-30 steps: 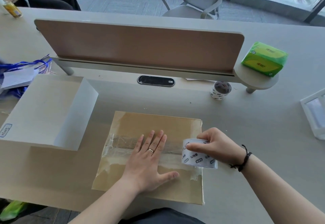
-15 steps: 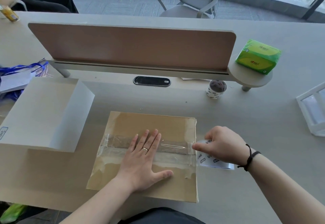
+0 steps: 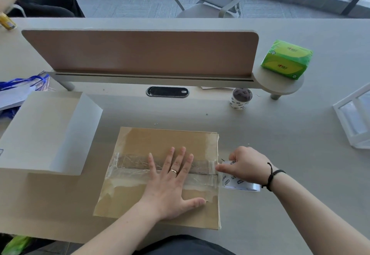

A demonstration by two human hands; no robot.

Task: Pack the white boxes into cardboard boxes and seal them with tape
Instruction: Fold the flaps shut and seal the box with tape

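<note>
Left hand (image 3: 172, 182): spread flat on cardboard box (image 3: 160, 142).
Right hand (image 3: 247, 164): gripping tape roll (image 3: 240, 184) beside box edge.

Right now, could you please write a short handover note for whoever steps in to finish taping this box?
Left hand: flat, fingers straight, pressing on the brown cardboard box over its centre seam.
Right hand: grips the white printed roll of clear tape just past the box's right edge.
Done: the flaps are closed and a clear tape strip runs along the seam to the right edge.
Left: cut the strip from the roll, press its end down. A large white box sits to the left; a second tape roll stands near the divider.
</note>
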